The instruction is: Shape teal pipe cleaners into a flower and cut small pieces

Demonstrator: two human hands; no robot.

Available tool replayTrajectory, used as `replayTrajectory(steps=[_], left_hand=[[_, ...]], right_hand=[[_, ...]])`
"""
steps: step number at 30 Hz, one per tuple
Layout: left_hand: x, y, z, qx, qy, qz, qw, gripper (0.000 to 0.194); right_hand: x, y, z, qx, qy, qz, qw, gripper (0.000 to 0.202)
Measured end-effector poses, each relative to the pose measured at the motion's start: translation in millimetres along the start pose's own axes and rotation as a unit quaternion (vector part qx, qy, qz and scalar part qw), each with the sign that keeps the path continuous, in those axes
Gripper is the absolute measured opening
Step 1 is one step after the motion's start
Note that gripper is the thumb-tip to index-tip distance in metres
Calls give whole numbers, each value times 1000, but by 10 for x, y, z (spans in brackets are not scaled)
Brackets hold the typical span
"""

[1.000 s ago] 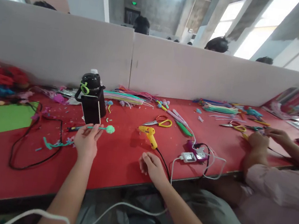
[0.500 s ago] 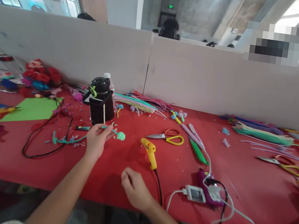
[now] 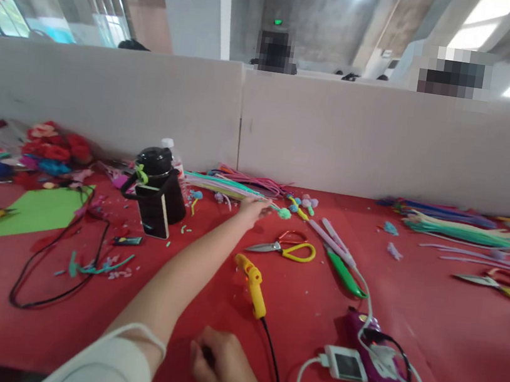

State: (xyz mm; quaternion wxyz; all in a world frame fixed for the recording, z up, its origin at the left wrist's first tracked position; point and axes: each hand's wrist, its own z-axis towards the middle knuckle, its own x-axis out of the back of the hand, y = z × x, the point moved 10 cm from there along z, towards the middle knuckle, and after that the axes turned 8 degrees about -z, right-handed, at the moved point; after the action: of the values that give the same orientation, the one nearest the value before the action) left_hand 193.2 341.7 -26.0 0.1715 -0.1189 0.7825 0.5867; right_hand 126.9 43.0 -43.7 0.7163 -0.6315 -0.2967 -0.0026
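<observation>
My left hand [image 3: 254, 208] reaches to the back of the red table [image 3: 205, 272], beside the pipe cleaners [image 3: 222, 184]. Its fingers are closed on the stem of a green pompom [image 3: 284, 213], which hangs just past the fingertips. Near the front edge rests my right hand [image 3: 219, 363], curled into a loose fist with nothing visible in it. Between the hands lies a yellow glue gun [image 3: 252, 284] with a black cord. Scissors [image 3: 282, 248] with red and yellow handles lie behind it.
A black flask [image 3: 157, 196] stands left of centre, with a clear bottle behind. Right of the glue gun are a green-handled tool [image 3: 345, 273], a purple power strip [image 3: 374, 353] and white cables. Green paper [image 3: 38, 211] lies left. A low white partition [image 3: 338, 136] runs behind.
My left hand has moved forward and right with the green pompom, toward the pipe cleaners. My right hand stays curled near the front edge. The camera view has shifted slightly.
</observation>
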Motion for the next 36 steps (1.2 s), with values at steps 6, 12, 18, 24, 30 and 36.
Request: replayTrajectory(steps=[6, 12, 18, 24, 30, 36], left_hand=[[-83, -435, 82, 46, -16, 52, 997, 37], [-83, -375, 58, 0, -54, 139, 989, 37], [179, 228, -243, -173, -65, 220, 958, 11], [912, 670, -1156, -293, -35, 230, 927, 18], [1319, 621, -1571, -314, -29, 208, 926, 11], [1335, 385, -1593, -285, -62, 236, 927, 13]], right_hand=[[28, -72, -10, -13, -19, 0, 1000, 26], [52, -49, -10, -27, -6, 13, 1000, 32], [101, -42, -4, -25, 25, 59, 998, 32], [224, -75, 40, -22, 20, 17, 999, 22], [361, -32, 534, 21, 10, -93, 995, 23], [491, 41, 754, 92, 50, -159, 982, 16]])
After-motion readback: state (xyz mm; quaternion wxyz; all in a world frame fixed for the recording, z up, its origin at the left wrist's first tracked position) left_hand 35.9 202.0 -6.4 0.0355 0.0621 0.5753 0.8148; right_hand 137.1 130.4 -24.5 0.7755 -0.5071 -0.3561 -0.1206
